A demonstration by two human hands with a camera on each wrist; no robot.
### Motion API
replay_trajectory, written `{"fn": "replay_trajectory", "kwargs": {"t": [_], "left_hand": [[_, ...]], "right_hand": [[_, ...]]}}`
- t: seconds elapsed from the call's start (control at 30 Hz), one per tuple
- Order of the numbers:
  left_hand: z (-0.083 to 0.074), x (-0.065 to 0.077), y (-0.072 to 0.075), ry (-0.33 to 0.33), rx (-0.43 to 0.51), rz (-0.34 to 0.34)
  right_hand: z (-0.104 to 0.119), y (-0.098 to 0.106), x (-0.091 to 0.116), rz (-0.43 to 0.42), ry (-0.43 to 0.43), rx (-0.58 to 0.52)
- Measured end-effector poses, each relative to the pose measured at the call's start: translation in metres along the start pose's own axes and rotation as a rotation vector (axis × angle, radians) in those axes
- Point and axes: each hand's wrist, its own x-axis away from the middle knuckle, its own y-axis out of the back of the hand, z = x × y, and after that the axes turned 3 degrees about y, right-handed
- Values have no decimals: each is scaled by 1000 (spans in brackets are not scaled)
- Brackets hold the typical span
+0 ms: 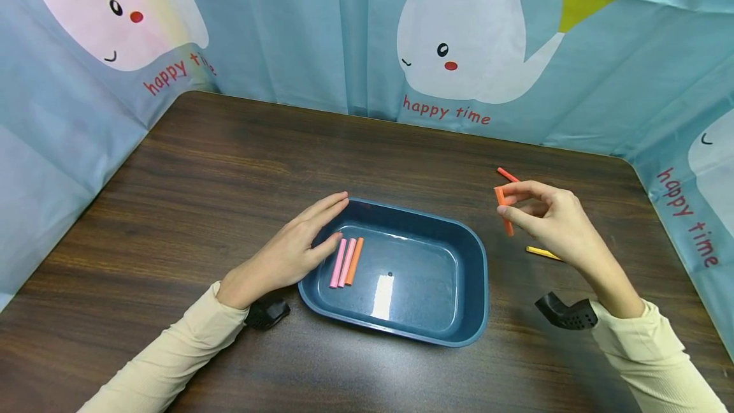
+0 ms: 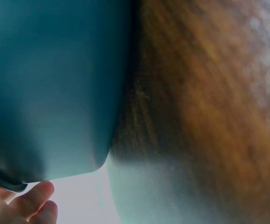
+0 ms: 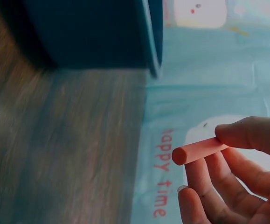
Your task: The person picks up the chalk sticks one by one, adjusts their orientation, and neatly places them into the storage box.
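Observation:
My right hand (image 1: 553, 218) pinches a short, round orange stick (image 1: 505, 214) between thumb and fingertips, above the table to the right of a dark blue plastic basin (image 1: 486, 279). In the right wrist view the blunt near end of that stick (image 3: 195, 151) shows clearly. My left hand (image 1: 292, 247) rests on the basin's left rim with its fingers extended. Inside, near that hand, two pink sticks (image 1: 346, 263) and one orange stick (image 1: 355, 261) lie side by side. The left wrist view catches only some fingertips (image 2: 34, 200) by the basin's edge.
A red stick (image 1: 507, 174) lies on the dark wooden table (image 1: 229, 164) behind my right hand, partly covered by it. A yellow stick (image 1: 541, 252) lies below the hand, also partly covered. A light blue curtain (image 1: 309, 30) with whale prints borders the table's back and sides.

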Motion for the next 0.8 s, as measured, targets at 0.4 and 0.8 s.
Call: {"fn": "replay_trajectory", "kwargs": {"t": [0.4, 0.8], "left_hand": [[1, 1, -1, 2, -9, -4], [2, 0, -2, -17, -14, -18]], "right_hand": [[25, -6, 5, 79, 23, -128], [40, -10, 5, 121, 65, -257]]}}
